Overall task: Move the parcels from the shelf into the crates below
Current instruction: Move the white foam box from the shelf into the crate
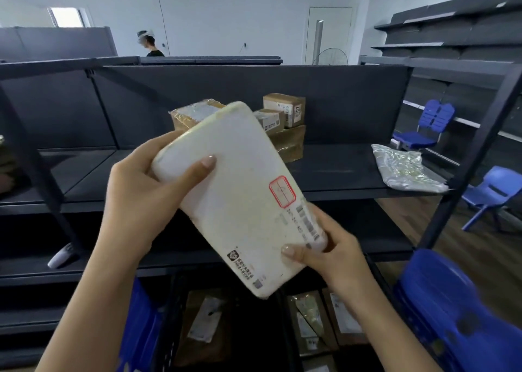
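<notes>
The left hand (147,191) gripped the white parcel (240,191) at its eleven o'clock end, thumb across the face; the right hand (333,256) gripped the five o'clock end. Both forearms reached up from six o'clock.

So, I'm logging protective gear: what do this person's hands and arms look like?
Both are bare: the left hand and right hand wear no gloves, rings or watch, and no sleeve shows on either forearm. The thumbnails are longish and rounded.
</notes>
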{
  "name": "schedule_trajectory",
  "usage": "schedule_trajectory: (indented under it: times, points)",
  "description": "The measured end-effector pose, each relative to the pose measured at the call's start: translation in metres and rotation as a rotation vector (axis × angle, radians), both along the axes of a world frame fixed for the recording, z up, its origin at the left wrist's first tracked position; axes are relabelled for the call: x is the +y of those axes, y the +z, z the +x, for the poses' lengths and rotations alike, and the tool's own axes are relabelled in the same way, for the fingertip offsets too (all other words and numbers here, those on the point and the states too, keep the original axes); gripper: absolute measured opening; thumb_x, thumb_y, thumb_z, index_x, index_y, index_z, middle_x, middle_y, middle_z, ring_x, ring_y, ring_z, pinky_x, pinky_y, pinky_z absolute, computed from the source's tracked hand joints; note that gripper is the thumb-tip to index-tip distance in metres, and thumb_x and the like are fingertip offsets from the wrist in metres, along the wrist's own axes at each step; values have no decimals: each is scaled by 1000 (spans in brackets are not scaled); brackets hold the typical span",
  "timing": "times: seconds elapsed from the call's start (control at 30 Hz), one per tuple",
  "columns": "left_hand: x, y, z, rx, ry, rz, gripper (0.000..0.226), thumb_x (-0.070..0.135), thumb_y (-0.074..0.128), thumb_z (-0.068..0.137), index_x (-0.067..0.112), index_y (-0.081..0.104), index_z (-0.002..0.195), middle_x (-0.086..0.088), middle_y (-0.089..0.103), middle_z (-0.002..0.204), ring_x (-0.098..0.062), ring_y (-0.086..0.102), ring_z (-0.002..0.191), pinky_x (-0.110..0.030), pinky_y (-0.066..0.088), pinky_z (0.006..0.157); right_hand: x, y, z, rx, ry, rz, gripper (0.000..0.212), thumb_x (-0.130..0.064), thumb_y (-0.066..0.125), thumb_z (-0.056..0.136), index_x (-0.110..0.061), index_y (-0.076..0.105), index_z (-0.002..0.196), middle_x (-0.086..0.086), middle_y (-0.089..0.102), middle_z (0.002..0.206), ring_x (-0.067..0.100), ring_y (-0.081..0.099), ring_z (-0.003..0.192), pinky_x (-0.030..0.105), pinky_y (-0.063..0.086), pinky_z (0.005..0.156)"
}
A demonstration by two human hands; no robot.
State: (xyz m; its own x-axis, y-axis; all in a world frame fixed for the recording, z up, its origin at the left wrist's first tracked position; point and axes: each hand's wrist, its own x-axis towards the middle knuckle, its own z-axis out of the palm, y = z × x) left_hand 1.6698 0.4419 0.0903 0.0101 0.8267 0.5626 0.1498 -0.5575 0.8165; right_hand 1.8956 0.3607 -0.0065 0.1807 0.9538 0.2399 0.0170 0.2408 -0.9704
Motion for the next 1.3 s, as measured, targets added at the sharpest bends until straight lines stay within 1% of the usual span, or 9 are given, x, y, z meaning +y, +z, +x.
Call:
schedule_trajectory:
  times: [0.13, 0.27, 0.47, 0.6, 0.73, 0.97, 1.03, 1.1, 1.3]
  points:
    - [-1, -20, -3, -350, 24, -70, 43, 51, 80, 61, 31, 72, 99, 11, 74, 95, -9, 70, 91, -24, 58, 72, 5, 22, 5, 42, -142, 101, 91, -35, 83, 50, -31, 46, 134, -16, 68, 114, -3, 63, 103, 14, 54, 71]
    - [0, -40, 1, -675, 17, -227, 30, 41, 78, 66, 21, 73, 87, 7, 75, 86, -12, 70, 84, -25, 58, 66, 6, 33, -5, 123, -136, 253, 76, -22, 80, 71, -18, 43, 138, -8, 66, 122, 6, 62, 112, 16, 53, 79]
    - [-7, -66, 16, -861, 62, -354, 44, 37, 78, 70, 11, 71, 105, -1, 74, 102, -14, 72, 91, -25, 57, 66, 3, 24, -20, -22, -230, 181, 90, -58, 76, 64, -37, 35, 141, -20, 60, 125, 6, 56, 120, 33, 52, 94]
    - [-11, -74, 25, -916, 82, -372, 39, 35, 77, 75, 12, 70, 106, 1, 75, 101, -13, 71, 92, -25, 57, 67, 7, 13, -22, -21, -205, 104, 79, -57, 71, 64, -35, 44, 135, -22, 66, 114, -3, 63, 104, 11, 53, 79]
    - [-11, -80, 25, -882, 70, -416, 48, 38, 74, 75, 11, 62, 113, 3, 72, 103, -11, 71, 92, -25, 58, 67, 12, 11, -17, -23, -188, 110, 58, -56, 68, 69, -36, 56, 122, -20, 70, 108, -1, 66, 100, 8, 50, 75]
    - [-14, -89, 8, -574, 112, -374, 51, 61, 75, 59, 28, 53, 90, 14, 68, 83, -1, 68, 76, -21, 51, 63, 18, 11, 6, 20, -144, 61, 52, -56, 71, 66, -33, 65, 112, -11, 73, 106, 7, 68, 100, 15, 53, 80]
    - [-12, -90, 3, -499, 102, -378, 71, 68, 75, 49, 27, 54, 103, 11, 69, 91, 2, 69, 78, -17, 53, 59, 20, 10, 10, 8, -129, 55, 50, -55, 71, 66, -33, 66, 110, -10, 73, 106, 8, 68, 100, 14, 53, 78]
    - [-10, -92, -2, -420, 70, -373, 89, 69, 76, 51, 26, 51, 124, 7, 69, 109, -5, 69, 93, -25, 57, 70, 22, 10, 13, -9, -119, 59, 45, -54, 72, 68, -35, 68, 108, -10, 73, 106, 8, 68, 100, 13, 52, 77]
    - [-12, -102, -3, -321, -8, -375, 56, 57, 70, 66, 22, 68, 109, 8, 74, 100, -5, 70, 88, -14, 54, 61, 33, 22, 25, -150, -116, 62, 47, -54, 70, 70, -40, 60, 115, -17, 71, 106, -1, 66, 98, 8, 50, 73]
